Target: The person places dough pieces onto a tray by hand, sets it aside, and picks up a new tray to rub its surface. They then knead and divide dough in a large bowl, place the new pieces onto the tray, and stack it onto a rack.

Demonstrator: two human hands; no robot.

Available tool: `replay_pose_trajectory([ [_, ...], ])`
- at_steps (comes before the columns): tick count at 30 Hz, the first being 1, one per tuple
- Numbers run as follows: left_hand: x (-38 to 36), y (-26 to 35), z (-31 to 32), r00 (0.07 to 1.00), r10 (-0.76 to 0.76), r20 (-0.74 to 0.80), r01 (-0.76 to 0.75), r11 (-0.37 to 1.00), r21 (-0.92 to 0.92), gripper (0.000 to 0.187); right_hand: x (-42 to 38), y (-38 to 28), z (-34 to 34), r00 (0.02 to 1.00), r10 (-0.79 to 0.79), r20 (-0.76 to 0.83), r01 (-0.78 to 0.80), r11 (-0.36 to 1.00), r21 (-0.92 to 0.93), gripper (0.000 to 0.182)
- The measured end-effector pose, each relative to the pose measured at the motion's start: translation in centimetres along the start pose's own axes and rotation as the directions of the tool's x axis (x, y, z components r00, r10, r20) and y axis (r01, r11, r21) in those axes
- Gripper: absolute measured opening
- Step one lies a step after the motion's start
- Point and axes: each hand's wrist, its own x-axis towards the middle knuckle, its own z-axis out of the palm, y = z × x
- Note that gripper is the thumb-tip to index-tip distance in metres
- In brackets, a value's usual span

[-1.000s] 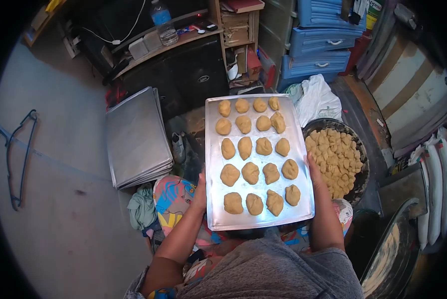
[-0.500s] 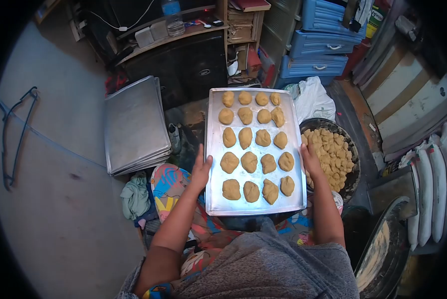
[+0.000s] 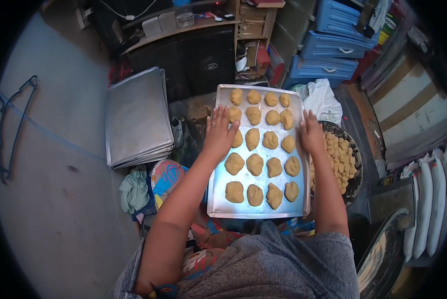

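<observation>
A shallow metal baking tray (image 3: 243, 211) rests in front of my body, over my lap. Rows of tan dough pieces (image 3: 255, 164) lie spaced across it, some round and others lumpier. My left hand (image 3: 219, 135) lies over the tray's left side with its fingers stretched out, partly covering two dough pieces near that edge. At the opposite edge, my right hand (image 3: 311, 134) is flat with its fingers extended upward, touching or just beside the rim. To the right of the tray, a round dark basin (image 3: 358, 184) holds a heap of similar dough pieces (image 3: 339, 159), partly hidden by my right forearm.
A stack of metal trays (image 3: 138, 117) leans at the left by the wall. White plastic bags (image 3: 323, 99) sit behind the basin, near blue drawers (image 3: 323, 70). A black-fronted cabinet (image 3: 193, 67) stands ahead. Another dark pan (image 3: 383, 249) leans at the lower right.
Both hands have slid from the tray's lower sides farther up, the left one coming inward over the dough. Their grip on the sides has loosened into flat fingers. The view has shifted slightly.
</observation>
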Motion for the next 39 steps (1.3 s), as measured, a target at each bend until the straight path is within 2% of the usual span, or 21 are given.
replay_pose_trajectory([
  [3, -0.2, -1.2, 1.8, 0.999, -0.009, 0.045, 0.001, 0.986, 0.167, 0.078, -1.6, 0.9, 3.4, 0.998, 0.053, 0.038, -0.055, 0.997, 0.051, 0.046],
  [4, -0.4, -1.2, 2.0, 0.999, 0.02, 0.046, -0.031, 0.962, 0.27, 0.082, -1.6, 0.3, 2.8, 0.997, 0.053, 0.054, -0.051, 0.998, -0.035, 0.046],
  [7, -0.4, -1.3, 2.1, 0.999, 0.05, 0.009, -0.051, 0.981, 0.186, 0.082, -1.4, -0.5, 2.4, 0.994, 0.085, 0.067, -0.088, 0.995, 0.046, 0.046],
  [11, -0.2, -1.8, 1.8, 1.0, 0.031, 0.001, -0.031, 0.994, 0.106, 0.082, -1.4, -0.2, 2.9, 0.995, 0.092, 0.043, -0.091, 0.995, -0.028, 0.046],
  [14, -0.3, -1.9, 1.3, 0.999, 0.012, -0.048, -0.013, 1.0, -0.018, 0.08, -1.3, -0.1, 3.0, 0.994, 0.095, 0.051, -0.093, 0.995, -0.034, 0.046],
  [16, -0.1, -3.0, 1.3, 0.993, -0.05, -0.111, -0.006, 0.891, -0.453, 0.072, -1.7, -0.2, 2.9, 0.992, 0.111, 0.066, -0.109, 0.994, -0.027, 0.047],
  [17, 0.0, -3.9, 1.3, 0.982, -0.119, -0.149, 0.025, 0.854, -0.519, 0.063, -1.7, -0.1, 3.0, 0.987, 0.135, 0.09, -0.131, 0.99, -0.047, 0.047],
  [18, 0.1, -5.2, 0.4, 0.972, -0.17, -0.161, 0.117, 0.948, -0.296, 0.06, -1.4, -0.1, 3.0, 0.981, 0.158, 0.11, -0.151, 0.986, -0.07, 0.048],
  [19, 0.0, -7.3, -0.7, 0.964, -0.175, -0.198, 0.131, 0.968, -0.215, 0.063, -1.4, 0.0, 2.8, 0.977, 0.161, 0.14, -0.156, 0.987, -0.042, 0.049],
  [20, 0.1, -9.5, -2.0, 0.956, -0.171, -0.238, 0.143, 0.981, -0.131, 0.066, -1.1, 0.4, 2.9, 0.98, 0.148, 0.13, -0.145, 0.989, -0.035, 0.049],
  [22, -0.4, -12.4, -4.5, 0.923, -0.252, -0.291, 0.319, 0.924, 0.212, 0.076, -1.3, 1.9, 3.4, 0.986, 0.07, 0.149, -0.089, 0.989, 0.12, 0.051],
  [23, -0.4, -14.2, -5.3, 0.893, -0.401, -0.205, 0.446, 0.849, 0.284, 0.093, -1.5, 2.7, 3.5, 0.987, 0.065, 0.148, -0.084, 0.988, 0.127, 0.051],
  [24, -0.8, -13.7, -6.3, 0.89, -0.402, -0.215, 0.451, 0.845, 0.286, 0.093, -1.5, 3.0, 3.3, 0.987, 0.082, 0.139, -0.101, 0.986, 0.135, 0.054],
  [26, -1.4, -12.8, -8.3, 0.719, -0.694, -0.036, 0.658, 0.664, 0.356, 0.109, -1.8, 3.1, 3.3, 0.989, 0.087, 0.122, -0.105, 0.983, 0.148, 0.056],
  [27, -1.2, -14.0, -8.1, 0.633, -0.773, 0.043, 0.739, 0.62, 0.264, 0.12, -2.3, 2.1, 2.1, 0.988, 0.146, 0.054, -0.154, 0.963, 0.223, 0.059],
  [30, -1.5, -15.6, -6.7, 0.597, -0.802, -0.011, 0.751, 0.554, 0.36, 0.117, -3.3, -1.1, -0.9, 0.975, 0.216, -0.051, -0.193, 0.939, 0.286, 0.064],
  [32, -1.5, -17.0, -5.3, 0.623, -0.78, -0.05, 0.71, 0.538, 0.454, 0.106, -4.5, -4.9, -3.2, 0.974, 0.223, -0.033, -0.187, 0.879, 0.438, 0.064],
  [35, -1.6, -17.0, -4.7, 0.694, -0.708, -0.128, 0.635, 0.52, 0.571, 0.083, -6.4, -8.0, -4.1, 0.983, 0.174, -0.061, -0.12, 0.857, 0.502, 0.067],
  [36, -1.5, -16.3, -5.4, 0.698, -0.705, -0.125, 0.632, 0.526, 0.569, 0.083, -6.9, -8.8, -4.1, 0.986, 0.145, -0.082, -0.072, 0.815, 0.575, 0.068],
  [38, -1.6, -15.8, -7.1, 0.723, -0.684, -0.093, 0.612, 0.573, 0.545, 0.065, -7.5, -9.8, -3.9, 0.987, 0.13, -0.093, -0.059, 0.837, 0.544, 0.069],
  [39, -1.6, -15.4, -8.2, 0.727, -0.68, -0.095, 0.61, 0.576, 0.544, 0.065, -7.6, -10.3, -3.8, 0.987, 0.112, -0.115, -0.029, 0.831, 0.556, 0.068],
])
